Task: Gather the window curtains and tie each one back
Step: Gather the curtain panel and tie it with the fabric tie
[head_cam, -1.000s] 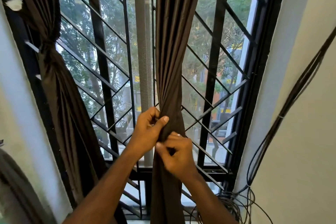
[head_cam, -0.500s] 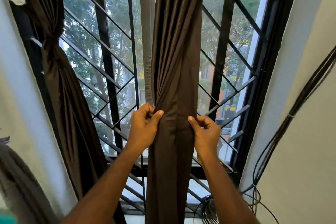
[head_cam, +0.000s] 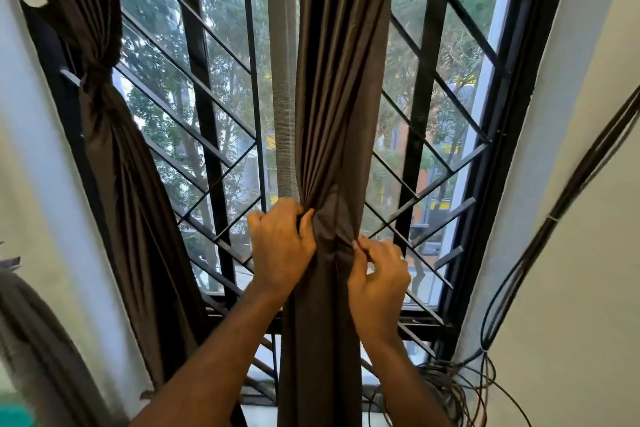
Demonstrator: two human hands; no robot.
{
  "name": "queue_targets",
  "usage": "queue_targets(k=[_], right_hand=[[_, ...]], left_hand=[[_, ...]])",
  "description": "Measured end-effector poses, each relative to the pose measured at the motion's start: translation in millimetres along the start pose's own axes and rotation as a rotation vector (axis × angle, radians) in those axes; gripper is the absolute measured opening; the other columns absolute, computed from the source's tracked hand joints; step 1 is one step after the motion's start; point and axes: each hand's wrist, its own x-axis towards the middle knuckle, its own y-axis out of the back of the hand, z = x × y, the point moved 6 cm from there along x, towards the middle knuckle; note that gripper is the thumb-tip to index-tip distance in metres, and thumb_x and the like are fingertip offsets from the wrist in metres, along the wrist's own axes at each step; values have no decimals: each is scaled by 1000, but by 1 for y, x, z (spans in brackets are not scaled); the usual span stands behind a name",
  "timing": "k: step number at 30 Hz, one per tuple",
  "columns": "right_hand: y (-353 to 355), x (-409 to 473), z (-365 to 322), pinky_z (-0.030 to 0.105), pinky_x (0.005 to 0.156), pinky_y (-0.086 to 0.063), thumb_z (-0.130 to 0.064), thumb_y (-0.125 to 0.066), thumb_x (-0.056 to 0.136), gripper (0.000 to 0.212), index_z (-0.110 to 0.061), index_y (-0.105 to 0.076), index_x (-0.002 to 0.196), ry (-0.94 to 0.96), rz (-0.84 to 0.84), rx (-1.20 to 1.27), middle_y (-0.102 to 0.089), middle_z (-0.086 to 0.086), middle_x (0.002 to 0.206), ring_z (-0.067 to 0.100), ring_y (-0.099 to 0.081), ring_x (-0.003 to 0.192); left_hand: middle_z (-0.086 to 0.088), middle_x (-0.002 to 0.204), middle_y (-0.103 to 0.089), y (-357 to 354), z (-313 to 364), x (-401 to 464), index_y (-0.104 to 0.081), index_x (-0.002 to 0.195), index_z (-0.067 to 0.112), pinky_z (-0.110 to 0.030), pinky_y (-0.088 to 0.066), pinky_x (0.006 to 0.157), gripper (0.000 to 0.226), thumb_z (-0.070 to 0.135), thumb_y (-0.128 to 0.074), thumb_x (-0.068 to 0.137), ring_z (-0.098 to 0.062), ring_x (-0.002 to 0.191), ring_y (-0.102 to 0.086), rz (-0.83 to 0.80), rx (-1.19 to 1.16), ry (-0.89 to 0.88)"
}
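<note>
Behind black diagonal window bars point(head_cam: 207, 121), daylight and trees show. Since half a second ago, the right hand point(head_cam: 379, 274) has moved inward, pinching the dark brown pleated centre curtain point(head_cam: 341, 87) toward the left hand point(head_cam: 278, 246), which grips its bunched folds: gathering, not yet tied. At nine o'clock hangs the knotted brown curtain point(head_cam: 104, 107); at five o'clock, tangled black cables point(head_cam: 450, 388).

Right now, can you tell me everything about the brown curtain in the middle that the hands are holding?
The middle curtain is dark brown, smooth and slightly shiny, like satin. It hangs straight down in front of the black window grille, in long narrow pleats. Halfway down it is bunched together: the left hand grips its left edge, and the right hand pinches its right edge. Below them it hangs loose. No tie is on it yet.
</note>
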Motion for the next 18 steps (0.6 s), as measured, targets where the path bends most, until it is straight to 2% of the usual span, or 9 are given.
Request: queue_targets(k=[3,5,7,9,12,14,16,18], right_hand=[[-12,-10,-26,47,67,-49,-5,-62,94,15,-12,-73,102,91,-80,-36,-62,3,82,24,-57,77],[-24,-17,-42,44,65,-48,-11,-54,98,22,-11,-73,110,145,-153,-58,-59,4,81,25,-55,74],[-29,-15,-42,46,64,-49,-14,-49,99,28,-12,-72,116,131,-182,-36,-57,4,82,25,-55,74],[-30,-13,-39,48,63,-50,-10,-52,99,26,-13,-71,117,129,-197,-32,-57,5,84,25,-55,75],[-31,-13,-40,48,63,-50,-8,-56,99,23,-15,-70,116,121,-214,20,-56,3,86,24,-56,76],[-31,-14,-45,47,63,-50,-8,-53,100,22,-13,-70,112,132,-216,47,-57,3,87,24,-56,77],[-34,-12,-50,48,62,-49,-6,-49,97,20,-9,-68,99,150,-215,38,-56,4,85,24,-55,74],[-38,-11,-52,48,61,-47,-3,-49,93,17,-7,-66,89,186,-250,24,-54,5,81,23,-53,71]], left_hand=[[18,68,-33,-4,6,-1,-40,77,26,-30,-25,69,32,13,-67,87,-15,57,-33,-15,-35,5],[19,63,-34,-8,6,-1,-39,73,28,-23,-27,61,35,12,-67,87,-7,56,-33,-48,-197,30],[16,60,-41,-10,2,-2,-42,67,29,-15,-31,57,33,14,-64,87,-3,57,-41,-92,-409,115],[10,60,-46,-12,-3,-3,-47,65,26,-19,-37,57,29,18,-62,89,-2,58,-43,-186,-559,219],[2,62,-51,-11,-5,-6,-52,68,18,-29,-42,57,30,24,-64,94,-11,60,-49,-271,-683,284],[4,62,-53,-10,-1,-8,-54,70,16,-28,-44,58,32,31,-69,94,-12,60,-51,-306,-752,310],[8,60,-52,-9,1,-8,-54,71,19,-26,-43,55,31,33,-76,87,-11,57,-49,-317,-725,325],[4,60,-48,-9,-6,-6,-51,71,11,-30,-41,54,33,25,-77,86,-13,56,-44,-286,-653,339]])
